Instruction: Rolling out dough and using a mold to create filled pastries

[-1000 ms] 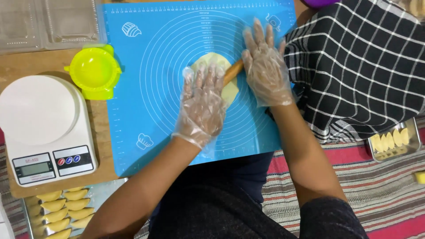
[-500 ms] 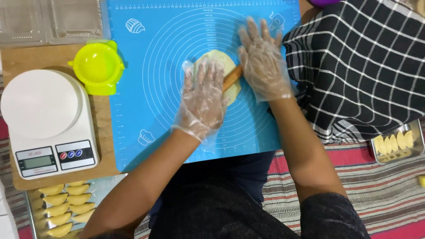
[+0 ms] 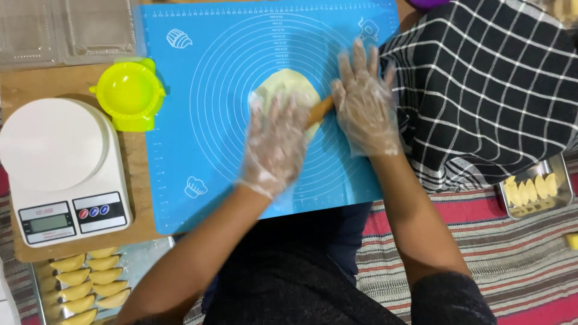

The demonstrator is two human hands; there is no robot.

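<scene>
Moved since earlier: rolling pin (image 3: 320, 111) nearer. Left hand (image 3: 276, 144), right hand (image 3: 364, 102): flat, fingers spread, pressing pin over dough (image 3: 286, 87) on blue mat (image 3: 198, 150). Risk: uneven pressure tears dough.

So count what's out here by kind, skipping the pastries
Mat: 1
Dough: 1
Rolling pin: 1
Scale: 1
Yellow press: 1
Metal trays: 2
Checked cloth: 1
Gloved hands: 2
Total: 10

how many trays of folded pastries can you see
2. One metal tray lies at bottom left, below the scale; another tray sits at the right edge beside the checked cloth. Both are cut off by the frame, so more pastries may be hidden.
</scene>
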